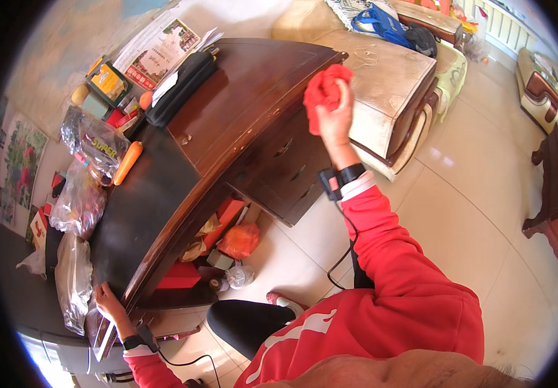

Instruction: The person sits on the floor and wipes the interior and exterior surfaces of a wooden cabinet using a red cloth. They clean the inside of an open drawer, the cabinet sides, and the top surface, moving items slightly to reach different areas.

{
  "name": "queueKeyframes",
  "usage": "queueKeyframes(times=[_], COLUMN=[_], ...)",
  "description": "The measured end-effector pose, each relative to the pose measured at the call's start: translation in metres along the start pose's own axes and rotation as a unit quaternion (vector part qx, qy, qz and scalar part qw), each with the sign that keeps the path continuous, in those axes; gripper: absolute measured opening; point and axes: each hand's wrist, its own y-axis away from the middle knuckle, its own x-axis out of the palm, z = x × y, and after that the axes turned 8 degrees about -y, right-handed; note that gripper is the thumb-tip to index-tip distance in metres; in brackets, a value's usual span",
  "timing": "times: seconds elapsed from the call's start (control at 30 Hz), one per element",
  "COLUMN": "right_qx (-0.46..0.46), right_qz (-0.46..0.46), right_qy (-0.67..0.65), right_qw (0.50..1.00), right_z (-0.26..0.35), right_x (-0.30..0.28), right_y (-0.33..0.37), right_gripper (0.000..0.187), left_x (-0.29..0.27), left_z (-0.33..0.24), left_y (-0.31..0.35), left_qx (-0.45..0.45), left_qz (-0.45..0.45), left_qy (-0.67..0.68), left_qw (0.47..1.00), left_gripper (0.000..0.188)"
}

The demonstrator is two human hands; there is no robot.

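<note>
Gripping a bunched red cloth point(321, 87), the person's right hand point(337, 123) reaches to the far end of a dark wooden desk point(246, 97), fingers closed around the folds. The cloth appears beside the desk's corner, against the edge of a beige sofa point(389, 81); whether it touches the wood cannot be told. Being loosely bundled, it might snag a fold on the worn edge or slip from the fingers into the gap.

A black cable point(351, 249) hangs from the right wristband point(350, 173). It could hook on a drawer handle point(283, 148) if the arm swung in close, and the pull might jerk the wrist.

Well apart, the left hand point(107, 304) is at the desk's near end, just beside a long clear bag point(74, 278). Its fingers look partly bent, but whether they grip anything cannot be told. A careless push there might shove the bag into its neighbours.

Farther along the black desktop point(153, 194), a carrot point(128, 163) lies against another plastic bag point(94, 139); being round, it would probably roll if bumped. Beyond it, a black case point(182, 87) lies near some papers point(162, 55), which a wide sweep could scatter.
</note>
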Motion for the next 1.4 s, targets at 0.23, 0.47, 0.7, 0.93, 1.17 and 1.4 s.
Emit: queueKeyframes(times=[0.23,0.47,0.7,0.93,1.17,1.4], right_qx=[0.021,-0.113,-0.103,0.051,0.046,0.023], right_qz=[0.015,0.224,0.124,0.041,0.081,0.164], right_qy=[0.041,-0.029,0.043,0.006,0.078,0.052], right_qw=[0.999,0.967,0.986,0.998,0.993,0.985], right_z=[0.024,0.110,0.058,-0.041,-0.004,0.099], right_x=[0.016,0.011,-0.005,-0.020,-0.003,0.018], right_y=[0.045,0.126,0.053,-0.038,0.006,0.105], right_gripper=[0.071,0.076,0.065,0.065,0.069,0.070], left_x=[-0.004,-0.009,-0.008,-0.007,-0.005,-0.014], left_z=[-0.005,-0.014,-0.011,-0.004,-0.016,-0.039], left_y=[0.003,0.004,0.003,0.002,0.008,0.014], left_qx=[0.013,-0.009,0.011,0.021,-0.050,-0.071], left_qz=[-0.013,-0.003,-0.018,0.007,-0.015,-0.032], left_qy=[-0.011,0.001,0.008,-0.032,0.014,-0.058], left_qw=[1.000,1.000,1.000,0.999,0.999,0.995], left_gripper=[0.032,0.031,0.031,0.030,0.029,0.030])
